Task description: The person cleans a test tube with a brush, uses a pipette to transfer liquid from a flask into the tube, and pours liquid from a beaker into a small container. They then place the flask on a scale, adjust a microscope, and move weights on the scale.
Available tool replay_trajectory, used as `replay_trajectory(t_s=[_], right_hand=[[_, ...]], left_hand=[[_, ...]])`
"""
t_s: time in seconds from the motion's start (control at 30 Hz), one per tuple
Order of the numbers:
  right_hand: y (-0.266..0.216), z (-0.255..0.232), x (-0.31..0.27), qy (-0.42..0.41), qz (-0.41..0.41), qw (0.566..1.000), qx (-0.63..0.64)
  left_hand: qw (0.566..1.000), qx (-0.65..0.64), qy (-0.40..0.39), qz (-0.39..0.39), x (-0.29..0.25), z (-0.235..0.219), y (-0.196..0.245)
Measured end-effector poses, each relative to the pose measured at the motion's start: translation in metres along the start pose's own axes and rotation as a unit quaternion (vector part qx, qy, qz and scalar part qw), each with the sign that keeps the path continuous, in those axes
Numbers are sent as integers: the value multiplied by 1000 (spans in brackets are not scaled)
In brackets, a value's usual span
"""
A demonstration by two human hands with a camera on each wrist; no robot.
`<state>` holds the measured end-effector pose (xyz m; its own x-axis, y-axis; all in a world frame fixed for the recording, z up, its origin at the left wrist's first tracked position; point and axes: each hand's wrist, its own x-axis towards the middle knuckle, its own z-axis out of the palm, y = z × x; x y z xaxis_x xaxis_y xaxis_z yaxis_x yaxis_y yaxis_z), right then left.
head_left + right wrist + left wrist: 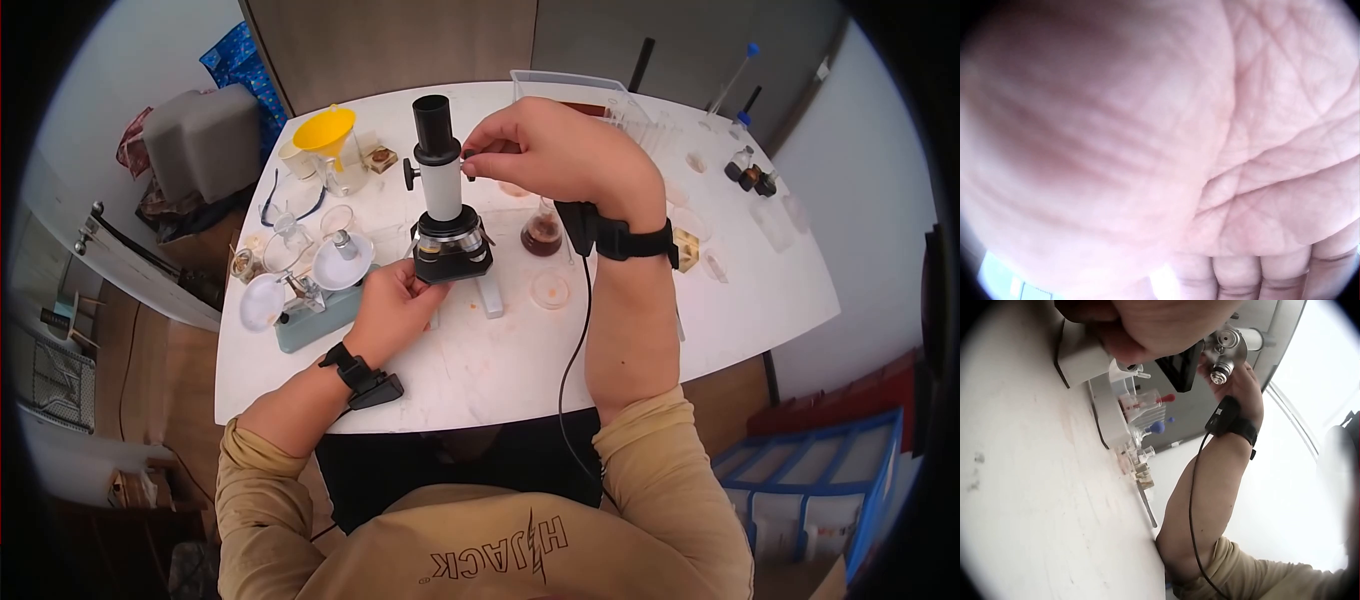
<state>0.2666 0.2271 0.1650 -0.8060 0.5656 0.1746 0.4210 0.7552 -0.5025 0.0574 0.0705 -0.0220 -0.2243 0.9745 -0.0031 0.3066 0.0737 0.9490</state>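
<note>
Tube (441, 192) upright; right hand (565, 150) nearer, pinching knob (470, 158) on tube's right; left hand (393, 308) beside stage (453, 267), fingertips hidden, grip unclear.

Microscope upright on the table

The microscope (441, 195) stands upright on the white table (500, 385), toward its middle. It has a long black eyepiece (433, 122), a white tube (441, 190) and a black knob (409, 174) at the side. Below the tube are several silver lenses (1219, 374), over a black plate (452, 268). One pale grey foot (490, 298) touches the tabletop
</note>
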Motion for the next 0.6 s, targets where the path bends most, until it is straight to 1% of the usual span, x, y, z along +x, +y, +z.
replay_trajectory(t_s=[0.17,0.33,0.47,0.53,0.6], right_hand=[[3,2,2,-3,10,1000,-2],[5,2,3,-8,0,1000,3],[5,2,3,-4,-10,1000,3],[-7,-3,-2,-20,30,999,9],[-6,-3,-1,-26,37,999,16]], left_hand=[[1000,3,0,3,1,0,1],[1000,6,1,5,0,1,5],[1000,3,3,7,1,1,-1],[1000,14,6,10,1,1,-1],[1000,8,4,7,2,1,-2]])
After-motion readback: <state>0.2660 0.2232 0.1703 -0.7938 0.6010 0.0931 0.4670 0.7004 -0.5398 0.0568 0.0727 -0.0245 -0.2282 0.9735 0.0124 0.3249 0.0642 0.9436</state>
